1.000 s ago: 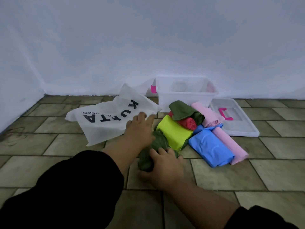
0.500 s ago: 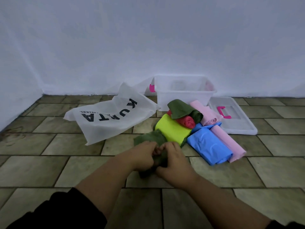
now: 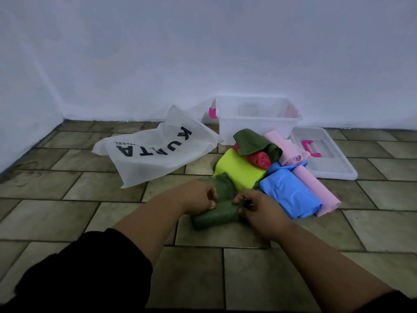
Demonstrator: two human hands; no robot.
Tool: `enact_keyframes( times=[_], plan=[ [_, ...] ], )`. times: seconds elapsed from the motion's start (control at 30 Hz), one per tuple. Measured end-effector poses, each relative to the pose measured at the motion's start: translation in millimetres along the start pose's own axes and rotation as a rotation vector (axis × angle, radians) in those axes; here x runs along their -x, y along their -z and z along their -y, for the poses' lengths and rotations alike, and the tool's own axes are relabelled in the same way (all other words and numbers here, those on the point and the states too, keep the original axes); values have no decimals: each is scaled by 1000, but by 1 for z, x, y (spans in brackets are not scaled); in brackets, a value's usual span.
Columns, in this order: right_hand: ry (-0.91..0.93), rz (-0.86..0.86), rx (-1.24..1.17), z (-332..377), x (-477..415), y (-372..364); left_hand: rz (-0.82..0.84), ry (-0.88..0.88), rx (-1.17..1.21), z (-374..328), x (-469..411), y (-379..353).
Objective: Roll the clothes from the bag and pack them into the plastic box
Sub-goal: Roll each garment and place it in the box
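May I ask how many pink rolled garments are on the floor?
2. The far pink roll lies by the clear plastic box; the near pink roll lies right of the blue folded garment. More may be hidden beneath.

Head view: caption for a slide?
Left hand and right hand grip a partly rolled dark green garment on the tiled floor.

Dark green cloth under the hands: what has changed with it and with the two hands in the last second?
The left hand drew back from beside the bag toward the person; it and the right hand now pinch the dark green cloth, whose near end has become a roll. The bag, plastic box, lid and pile of clothes stayed put.
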State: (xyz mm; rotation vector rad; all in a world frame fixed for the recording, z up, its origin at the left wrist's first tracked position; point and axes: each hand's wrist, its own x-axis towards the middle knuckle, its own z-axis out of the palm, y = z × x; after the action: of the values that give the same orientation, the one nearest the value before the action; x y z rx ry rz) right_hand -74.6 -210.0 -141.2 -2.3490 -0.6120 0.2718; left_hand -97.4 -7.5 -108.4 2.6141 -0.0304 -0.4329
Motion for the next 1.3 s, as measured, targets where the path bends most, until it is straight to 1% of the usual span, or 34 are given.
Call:
enact_keyframes(
  times=[0.07, 0.1, 0.2, 0.3, 0.37, 0.5, 0.57, 0.6, 0.63, 0.67, 0.73, 0.8, 0.83, 0.93, 1.0, 1.07, 1.1, 1.13, 1.17, 1.2, 1.23, 1.27, 1.3],
  plan=[
    [-17, 29, -1, -1, -4, 2, -151, -45, -52, 0, 4, -7],
    [-23, 36, 6, -1, -5, 3, -181, -81, -73, 0, 6, -13],
    [-40, 33, 44, 3, -9, 3, -180, -156, -190, 3, 12, -29],
    [-30, 18, 84, 5, -11, 2, -217, -121, -215, 7, 9, -32],
    [21, -5, 151, 7, -11, 3, -191, -88, -193, 7, 5, -28],
    [237, -81, 415, 8, -10, 1, -109, -15, -84, 8, -5, -14],
    [251, -71, 504, 9, -10, -2, -56, 8, -77, 9, -8, -8],
    [245, -70, 529, 9, -12, -3, -54, 5, -130, 9, -8, -5],
    [239, -69, 539, 10, -14, -4, -90, -7, -203, 9, -8, -5],
    [229, -65, 540, 11, -15, -4, -160, -29, -256, 10, -6, -5],
    [218, -56, 544, 13, -19, -3, -299, -104, -254, 13, -1, -11],
    [210, -41, 572, 15, -22, -3, -353, -178, -251, 17, 1, -17],
    [211, -38, 584, 16, -23, -3, -360, -176, -239, 19, 1, -19],
    [279, -59, 617, 18, -24, -3, -329, -111, -169, 22, -4, -16],
    [339, -62, 649, 19, -23, -6, -249, -61, -132, 21, -9, -10],
    [346, -37, 673, 19, -24, -10, -179, 0, -145, 19, -12, -5],
    [339, -29, 679, 20, -25, -11, -187, 26, -208, 19, -13, -4],
    [332, -27, 683, 20, -27, -12, -248, 58, -283, 18, -13, -3],
    [319, -26, 686, 21, -29, -12, -354, 108, -322, 18, -11, -3],
    [295, -26, 684, 23, -32, -12, -460, 175, -288, 17, -7, -3],
    [258, -20, 672, 24, -35, -11, -528, 244, -182, 15, -5, -5],
    [204, -11, 647, 26, -38, -11, -523, 308, -30, 13, -3, -7],
    [136, -4, 610, 28, -40, -11, -455, 361, 141, 9, -3, -10]
  ],
)
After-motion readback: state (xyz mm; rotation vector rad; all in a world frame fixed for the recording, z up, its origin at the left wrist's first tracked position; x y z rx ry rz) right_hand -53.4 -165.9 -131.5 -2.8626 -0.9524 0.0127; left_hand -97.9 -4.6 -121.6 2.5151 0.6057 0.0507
